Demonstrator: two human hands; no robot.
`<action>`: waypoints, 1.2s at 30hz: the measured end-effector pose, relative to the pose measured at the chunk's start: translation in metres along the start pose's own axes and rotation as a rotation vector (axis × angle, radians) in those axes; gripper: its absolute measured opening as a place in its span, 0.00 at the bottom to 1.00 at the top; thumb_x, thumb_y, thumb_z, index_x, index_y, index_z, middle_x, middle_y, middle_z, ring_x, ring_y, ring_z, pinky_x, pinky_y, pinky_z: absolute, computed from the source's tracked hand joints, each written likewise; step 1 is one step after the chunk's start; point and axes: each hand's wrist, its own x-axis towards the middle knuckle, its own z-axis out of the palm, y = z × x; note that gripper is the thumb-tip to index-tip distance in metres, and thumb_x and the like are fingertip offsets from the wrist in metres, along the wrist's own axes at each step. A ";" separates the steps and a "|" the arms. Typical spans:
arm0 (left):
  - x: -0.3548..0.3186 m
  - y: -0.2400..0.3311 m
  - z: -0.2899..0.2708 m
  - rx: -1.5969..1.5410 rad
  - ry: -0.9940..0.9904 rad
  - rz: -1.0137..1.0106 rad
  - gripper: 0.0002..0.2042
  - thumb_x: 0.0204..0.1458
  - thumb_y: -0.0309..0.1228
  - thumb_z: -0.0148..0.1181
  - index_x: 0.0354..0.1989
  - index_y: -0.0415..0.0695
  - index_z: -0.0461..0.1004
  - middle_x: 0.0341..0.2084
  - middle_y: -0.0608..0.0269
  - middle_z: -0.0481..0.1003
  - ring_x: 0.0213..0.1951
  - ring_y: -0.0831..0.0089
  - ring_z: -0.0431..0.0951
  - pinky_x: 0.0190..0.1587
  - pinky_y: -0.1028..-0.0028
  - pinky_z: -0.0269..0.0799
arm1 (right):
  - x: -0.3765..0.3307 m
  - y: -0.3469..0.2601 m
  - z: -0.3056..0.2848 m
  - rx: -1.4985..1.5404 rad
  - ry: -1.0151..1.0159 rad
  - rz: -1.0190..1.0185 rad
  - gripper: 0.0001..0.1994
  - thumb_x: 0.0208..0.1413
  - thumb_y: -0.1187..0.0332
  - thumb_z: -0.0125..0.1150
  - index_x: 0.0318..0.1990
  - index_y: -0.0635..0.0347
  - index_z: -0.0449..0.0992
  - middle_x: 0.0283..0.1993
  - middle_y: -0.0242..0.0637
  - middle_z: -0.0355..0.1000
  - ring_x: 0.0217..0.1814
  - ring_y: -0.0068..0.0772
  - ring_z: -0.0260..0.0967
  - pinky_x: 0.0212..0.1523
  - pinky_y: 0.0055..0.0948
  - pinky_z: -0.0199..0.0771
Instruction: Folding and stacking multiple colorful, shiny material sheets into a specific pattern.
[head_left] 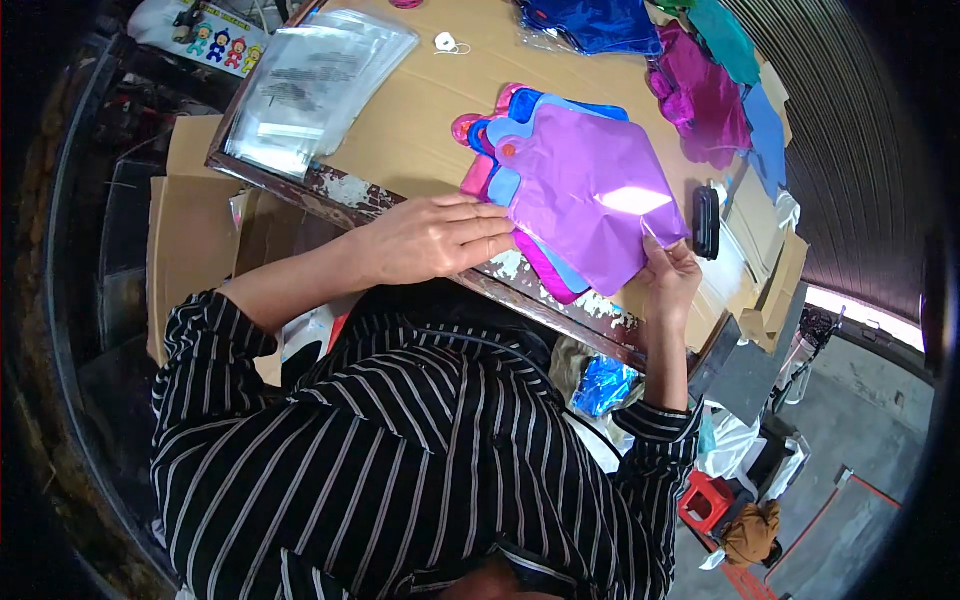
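A stack of flat, uninflated foil balloons lies fanned at the table's near edge. On top is a purple foil balloon (pixel 590 190), with blue balloons (pixel 568 108) and pink balloons (pixel 478 178) showing from under it. My right hand (pixel 670 275) pinches the purple balloon's lower right edge, thumb on top; its other fingers are partly hidden. At the left edge of the stack, my left hand (pixel 440 237) lies with fingers stretched out, their tips touching the balloons.
Clear plastic bags (pixel 310 85) are piled at the table's far left. A small white roll (pixel 446 42) with string lies beyond the stack. A black case-like object (pixel 706 222) stands right of it. More foil balloons, dark blue (pixel 600 22) and magenta (pixel 700 95), lie at the far right.
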 end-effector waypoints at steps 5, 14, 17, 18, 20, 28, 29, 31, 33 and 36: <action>0.005 -0.002 0.011 -0.011 -0.016 -0.006 0.18 0.55 0.29 0.60 0.55 0.41 0.79 0.56 0.57 0.79 0.60 0.63 0.77 0.62 0.64 0.75 | -0.007 -0.002 0.012 0.057 0.105 0.031 0.03 0.61 0.76 0.67 0.41 0.62 0.82 0.35 0.29 0.80 0.29 0.15 0.72 0.24 0.16 0.66; 0.029 -0.008 -0.002 -0.103 -0.024 0.058 0.16 0.54 0.29 0.58 0.51 0.41 0.78 0.52 0.57 0.80 0.57 0.63 0.79 0.60 0.65 0.74 | -0.017 -0.033 -0.014 -0.170 0.085 -0.002 0.07 0.61 0.71 0.69 0.39 0.65 0.80 0.30 0.34 0.78 0.25 0.26 0.73 0.27 0.28 0.77; 0.057 -0.041 -0.024 -0.053 -0.017 0.069 0.16 0.54 0.29 0.58 0.51 0.42 0.79 0.50 0.58 0.80 0.53 0.62 0.81 0.56 0.63 0.77 | -0.025 -0.049 -0.039 -1.212 -0.043 -0.414 0.11 0.59 0.67 0.71 0.42 0.66 0.80 0.31 0.41 0.79 0.25 0.41 0.76 0.29 0.36 0.80; 0.068 -0.052 -0.031 -0.026 -0.010 0.072 0.16 0.54 0.29 0.59 0.51 0.43 0.79 0.49 0.58 0.81 0.51 0.61 0.82 0.53 0.63 0.78 | -0.030 -0.051 -0.033 -1.229 0.008 -0.479 0.14 0.58 0.65 0.72 0.45 0.66 0.79 0.35 0.44 0.80 0.31 0.46 0.77 0.35 0.39 0.81; 0.116 -0.075 -0.046 -0.042 -0.058 -0.013 0.14 0.55 0.31 0.59 0.50 0.46 0.80 0.44 0.57 0.82 0.45 0.57 0.83 0.46 0.60 0.80 | -0.040 -0.053 -0.016 -1.273 0.115 -0.593 0.20 0.56 0.62 0.73 0.52 0.66 0.78 0.44 0.52 0.80 0.42 0.56 0.80 0.46 0.44 0.82; 0.352 -0.279 0.017 0.236 -0.016 -0.184 0.09 0.55 0.34 0.63 0.41 0.47 0.85 0.37 0.51 0.83 0.40 0.50 0.83 0.43 0.55 0.80 | -0.001 0.001 0.041 -1.182 -0.524 -0.747 0.45 0.56 0.41 0.63 0.76 0.54 0.57 0.80 0.41 0.52 0.82 0.53 0.45 0.78 0.64 0.35; 0.371 -0.302 0.031 0.265 -0.042 -0.229 0.11 0.56 0.35 0.64 0.44 0.47 0.85 0.40 0.51 0.83 0.41 0.50 0.83 0.44 0.55 0.80 | -0.001 0.000 0.041 -1.162 -0.537 -0.742 0.44 0.56 0.41 0.62 0.76 0.53 0.57 0.80 0.41 0.52 0.82 0.51 0.45 0.79 0.63 0.35; 0.392 -0.336 0.056 0.335 -0.031 -0.282 0.10 0.56 0.35 0.64 0.43 0.48 0.86 0.41 0.51 0.83 0.42 0.51 0.83 0.44 0.55 0.80 | -0.001 -0.003 0.042 -1.112 -0.576 -0.746 0.43 0.58 0.40 0.61 0.76 0.53 0.58 0.80 0.41 0.52 0.83 0.48 0.46 0.79 0.62 0.35; 0.415 -0.354 0.090 0.444 -0.020 -0.382 0.09 0.56 0.35 0.64 0.42 0.49 0.87 0.42 0.52 0.83 0.44 0.52 0.83 0.45 0.55 0.81 | 0.000 0.001 0.040 -1.082 -0.571 -0.719 0.43 0.58 0.41 0.60 0.76 0.53 0.58 0.80 0.41 0.52 0.83 0.47 0.45 0.79 0.61 0.35; 0.429 -0.366 0.115 0.656 -0.036 -0.307 0.09 0.55 0.37 0.66 0.39 0.50 0.87 0.44 0.52 0.82 0.45 0.54 0.83 0.45 0.56 0.82 | -0.001 -0.001 0.037 -1.050 -0.571 -0.675 0.41 0.59 0.42 0.60 0.76 0.53 0.58 0.80 0.40 0.53 0.83 0.45 0.45 0.79 0.60 0.34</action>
